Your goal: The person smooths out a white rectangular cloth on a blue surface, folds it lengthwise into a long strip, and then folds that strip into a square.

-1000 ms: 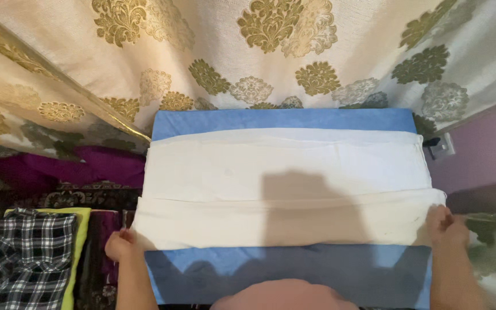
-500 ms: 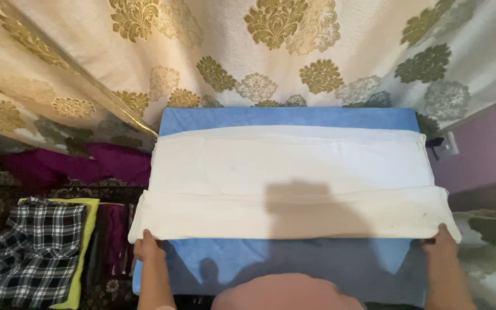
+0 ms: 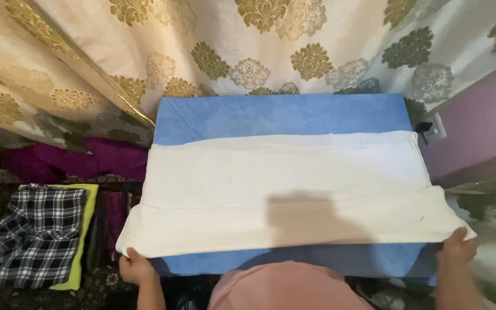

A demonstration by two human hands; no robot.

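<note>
Blue-covered table (image 3: 282,117) w/ folded white cloth (image 3: 282,183) on top.

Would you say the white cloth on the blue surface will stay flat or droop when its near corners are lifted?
The white cloth probably droops: it already lies in soft folds. It seems light, since the left hand and right hand each pinch only a corner. It likely slides easily over the blue surface.

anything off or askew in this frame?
Minor only. The white cloth on the blue table cover has a small dark speck near its right front corner. Left hand and right hand hold the front corners; the edge sags slightly between them.
</note>
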